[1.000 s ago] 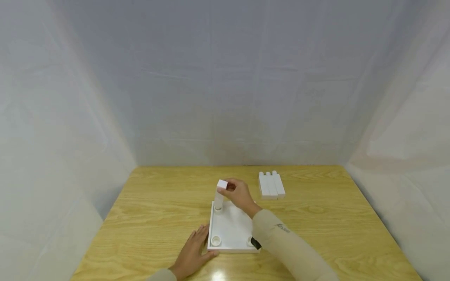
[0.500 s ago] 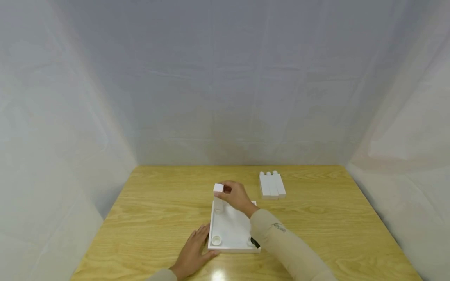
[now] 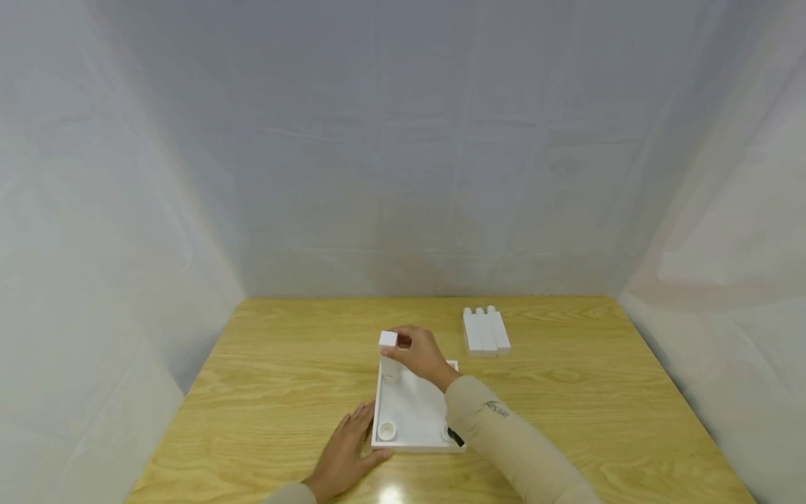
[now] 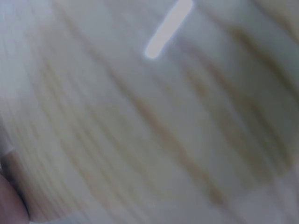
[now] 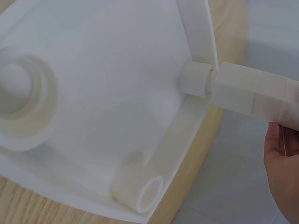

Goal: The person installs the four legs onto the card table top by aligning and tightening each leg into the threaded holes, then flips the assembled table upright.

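A white tray-like panel (image 3: 415,413) lies on the table, raised rim upward, with round sockets at its corners. My right hand (image 3: 420,353) pinches the top of a square white table leg (image 3: 388,341) between thumb and fingers. The leg stands nearly upright at the far left corner. In the right wrist view, the end of that leg (image 5: 254,91) meets the round socket (image 5: 195,78); how deep it sits is hidden. My left hand (image 3: 343,451) rests at the panel's near left corner, fingers extended along the side, thumb by the front edge.
Three more white legs (image 3: 486,333) with round ends lie side by side at the back right. Open sockets show at the near left corner (image 3: 387,431) and in the right wrist view (image 5: 149,192). White sheeting (image 3: 409,175) surrounds the wooden table (image 3: 283,364).
The leg's top has shifted left and slightly lower with my right hand, from a rightward lean to nearly upright. My left hand and the panel have stayed in place.
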The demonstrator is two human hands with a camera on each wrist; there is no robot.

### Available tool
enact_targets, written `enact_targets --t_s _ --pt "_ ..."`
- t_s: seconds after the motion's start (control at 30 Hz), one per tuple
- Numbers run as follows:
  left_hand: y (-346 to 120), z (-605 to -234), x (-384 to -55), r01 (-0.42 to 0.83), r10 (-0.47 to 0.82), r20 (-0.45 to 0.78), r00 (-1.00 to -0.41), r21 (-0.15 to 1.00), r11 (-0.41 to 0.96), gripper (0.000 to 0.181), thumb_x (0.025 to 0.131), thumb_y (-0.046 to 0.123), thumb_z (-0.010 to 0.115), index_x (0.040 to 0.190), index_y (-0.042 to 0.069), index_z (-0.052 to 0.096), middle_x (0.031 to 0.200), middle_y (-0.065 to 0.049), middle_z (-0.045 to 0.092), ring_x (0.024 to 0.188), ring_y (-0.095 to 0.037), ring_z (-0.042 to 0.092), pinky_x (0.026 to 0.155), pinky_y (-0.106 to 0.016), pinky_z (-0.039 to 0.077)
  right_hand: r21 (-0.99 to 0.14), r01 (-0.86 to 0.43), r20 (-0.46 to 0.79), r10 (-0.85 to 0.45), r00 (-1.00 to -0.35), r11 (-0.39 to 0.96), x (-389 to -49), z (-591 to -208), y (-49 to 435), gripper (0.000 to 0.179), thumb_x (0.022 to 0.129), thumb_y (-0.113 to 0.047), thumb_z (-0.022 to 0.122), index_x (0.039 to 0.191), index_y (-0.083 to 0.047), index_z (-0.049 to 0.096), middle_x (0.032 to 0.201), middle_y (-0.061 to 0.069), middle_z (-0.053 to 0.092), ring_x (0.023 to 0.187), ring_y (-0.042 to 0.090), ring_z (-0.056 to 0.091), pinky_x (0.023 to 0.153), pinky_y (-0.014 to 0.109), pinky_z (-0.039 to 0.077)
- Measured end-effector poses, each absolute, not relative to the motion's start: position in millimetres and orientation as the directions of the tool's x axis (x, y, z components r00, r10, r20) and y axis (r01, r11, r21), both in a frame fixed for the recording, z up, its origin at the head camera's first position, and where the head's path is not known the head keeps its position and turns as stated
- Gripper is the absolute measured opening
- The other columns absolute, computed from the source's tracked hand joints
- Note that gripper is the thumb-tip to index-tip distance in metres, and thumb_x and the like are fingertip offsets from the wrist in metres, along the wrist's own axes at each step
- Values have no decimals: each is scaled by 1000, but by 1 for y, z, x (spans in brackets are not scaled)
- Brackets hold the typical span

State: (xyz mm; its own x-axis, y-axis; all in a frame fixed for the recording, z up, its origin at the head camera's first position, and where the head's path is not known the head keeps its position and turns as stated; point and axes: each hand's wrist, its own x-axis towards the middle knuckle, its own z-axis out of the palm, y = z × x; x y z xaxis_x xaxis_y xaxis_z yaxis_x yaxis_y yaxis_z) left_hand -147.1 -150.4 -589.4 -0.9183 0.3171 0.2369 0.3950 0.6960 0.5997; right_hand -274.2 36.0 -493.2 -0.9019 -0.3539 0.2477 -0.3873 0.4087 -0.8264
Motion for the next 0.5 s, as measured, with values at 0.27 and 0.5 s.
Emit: enact_targets --t_s 0.27,0.5 --pt "-153 -592 -148 387 312 230 -922 599 701 85 84 58 63 144 2 40 146 -10 45 136 -36 37 113 -57 24 -842 -391 258 -359 -897 372 -274 -492 36 39 85 -19 74 115 4 65 98 15 68 92 25 67 78 28 57" --pt "-155 -589 -145 377 307 221 -926 609 698 78 83 57 65 138 4 49 144 -10 48 136 -36 38 113 -56 24 -848 -372 226 -376 -899 378 -273 -491 37 39 85 -19 73 117 3 64 100 14 68 92 23 67 77 26 57"
